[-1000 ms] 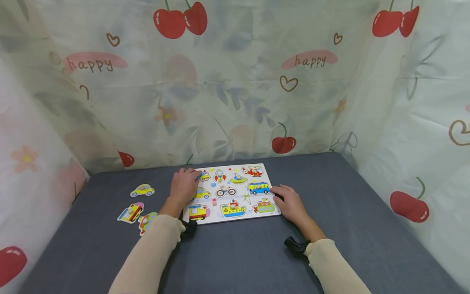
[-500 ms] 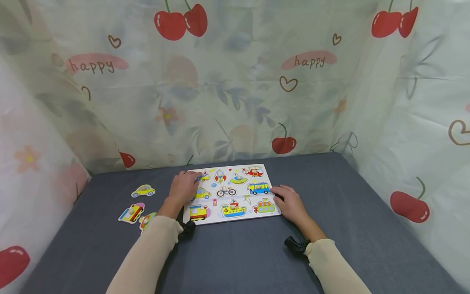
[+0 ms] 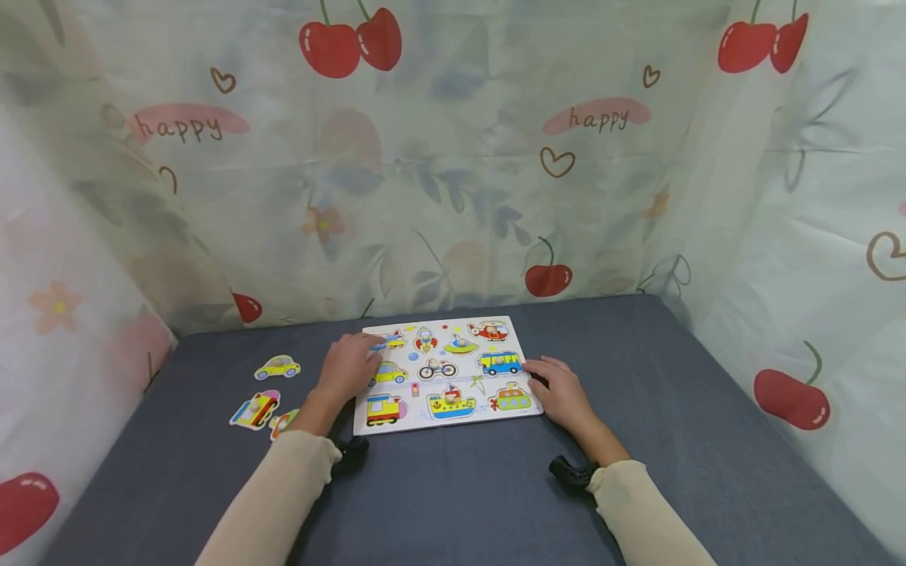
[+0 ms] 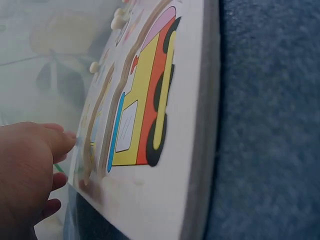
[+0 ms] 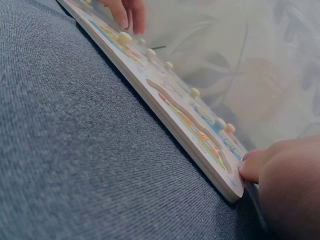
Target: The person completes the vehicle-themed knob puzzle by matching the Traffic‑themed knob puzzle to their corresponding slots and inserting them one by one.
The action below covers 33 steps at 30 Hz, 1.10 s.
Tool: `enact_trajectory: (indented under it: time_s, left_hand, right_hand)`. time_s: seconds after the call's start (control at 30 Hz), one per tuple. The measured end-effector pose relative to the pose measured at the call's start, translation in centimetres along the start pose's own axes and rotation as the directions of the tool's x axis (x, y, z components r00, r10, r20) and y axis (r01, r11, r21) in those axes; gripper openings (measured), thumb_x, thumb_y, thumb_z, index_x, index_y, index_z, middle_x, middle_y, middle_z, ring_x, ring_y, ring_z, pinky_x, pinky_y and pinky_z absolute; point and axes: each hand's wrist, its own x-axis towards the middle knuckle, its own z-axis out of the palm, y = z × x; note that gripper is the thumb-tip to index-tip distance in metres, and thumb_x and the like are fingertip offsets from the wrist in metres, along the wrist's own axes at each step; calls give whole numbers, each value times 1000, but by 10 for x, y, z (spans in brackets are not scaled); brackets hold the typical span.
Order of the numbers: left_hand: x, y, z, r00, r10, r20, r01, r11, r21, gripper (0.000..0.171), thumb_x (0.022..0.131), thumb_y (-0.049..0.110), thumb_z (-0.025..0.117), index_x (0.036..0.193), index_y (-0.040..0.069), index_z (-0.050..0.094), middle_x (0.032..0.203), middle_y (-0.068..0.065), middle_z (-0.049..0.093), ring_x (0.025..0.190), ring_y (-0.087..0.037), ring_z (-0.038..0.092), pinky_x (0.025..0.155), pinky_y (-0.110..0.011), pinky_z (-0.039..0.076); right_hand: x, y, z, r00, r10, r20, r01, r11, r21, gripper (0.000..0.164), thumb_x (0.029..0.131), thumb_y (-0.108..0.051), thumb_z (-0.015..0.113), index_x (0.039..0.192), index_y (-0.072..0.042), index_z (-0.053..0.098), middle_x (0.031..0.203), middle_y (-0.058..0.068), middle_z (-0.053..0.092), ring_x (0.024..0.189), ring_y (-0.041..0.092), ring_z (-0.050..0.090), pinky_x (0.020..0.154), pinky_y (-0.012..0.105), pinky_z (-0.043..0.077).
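Easing back, the left hand [image 3: 347,366] (loose-fingered, gripping nothing) bares more of the plane [image 3: 396,340] near the board's [image 3: 418,419] far-left corner, seemingly seated; the right hand [image 3: 561,390], fingers extended, touches the right edge.

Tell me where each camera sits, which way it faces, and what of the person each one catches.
Head: on the person's head, facing forward and down at the puzzle board, table and backdrop; left hand, right hand and sleeves show.
Left wrist: on that wrist, looking closely along the board at its train picture; the left hand sits at lower left.
Right wrist: on that wrist, looking low along the board's edge; right hand at lower right, left hand at top.
Shared by head and right wrist: the board and both hands.
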Motion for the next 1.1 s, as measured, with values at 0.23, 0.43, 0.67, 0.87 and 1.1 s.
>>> enact_trajectory:
  time_s: [0.23, 0.43, 0.67, 0.87, 1.1]
  left_hand:
    - [-10, -3, -6, 1000, 3, -19, -4, 998, -67, 32, 93, 19, 64, 124, 14, 68, 120, -11, 64, 109, -33, 55, 94, -52, 42]
    - [-23, -7, -11, 1000, -8, -18, 6, 991, -132, 28, 93, 20, 65, 120, 13, 70, 110, -7, 66, 97, -27, 55, 84, -46, 45]
    - [-35, -16, -14, 999, -22, -33, 16, 985, -173, 27, 92, 18, 68, 119, 11, 69, 112, -9, 66, 102, -28, 56, 90, -49, 46]
    - [-42, -28, -17, 995, -19, -95, 4, 987, -159, 25, 91, 15, 69, 115, 9, 71, 111, -10, 67, 104, -30, 58, 90, -51, 46]
    - [-46, -42, -22, 994, -25, -105, 7, 987, -161, 23, 91, 14, 69, 114, 8, 71, 113, -12, 67, 108, -33, 57, 94, -52, 44]
  right_hand:
    - [-1, 0, -1, 1000, -1, 3, 1, 1000, 3, 36, 95, -11, 61, 130, -3, 62, 134, 15, 58, 135, 36, 39, 108, 56, 29]
    - [0, 0, 0, 1000, 8, -2, -8, 1000, 9, 35, 95, -11, 61, 130, -3, 62, 132, 14, 59, 135, 36, 38, 107, 57, 29]
    - [0, 0, 0, 1000, 11, 4, -11, 1000, 5, 36, 95, -11, 60, 130, -3, 62, 133, 14, 59, 135, 37, 38, 108, 57, 29]
    - [0, 1, 1, 1000, 10, 6, -10, 1000, 3, 36, 96, -12, 60, 130, -3, 62, 134, 15, 58, 135, 37, 37, 107, 58, 29]
    - [1, 3, 2, 1000, -9, -5, 9, 1000, 5, 35, 95, -11, 61, 129, -3, 63, 132, 15, 59, 134, 37, 39, 107, 57, 30]
